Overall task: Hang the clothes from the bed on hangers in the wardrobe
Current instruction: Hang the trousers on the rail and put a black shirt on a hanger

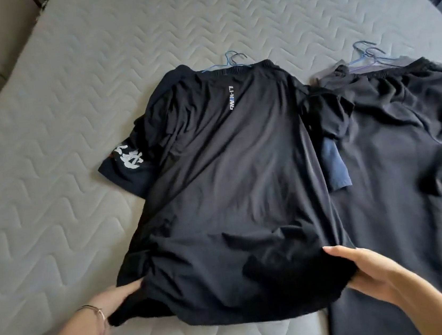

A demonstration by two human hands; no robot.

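Fingers (340, 261) of left hand (116, 295) and right hand (366, 269) grip hem of black shirt (229, 180).

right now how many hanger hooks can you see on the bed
4. Two hooks poke out above the collar of the left pile; two more stick out above the right pile. Others may be hidden under the clothes.

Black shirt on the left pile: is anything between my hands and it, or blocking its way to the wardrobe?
Nothing between: the left hand and right hand grip the hem of the black shirt. Other garments lie under it. The wardrobe is out of view, so that path cannot be judged.
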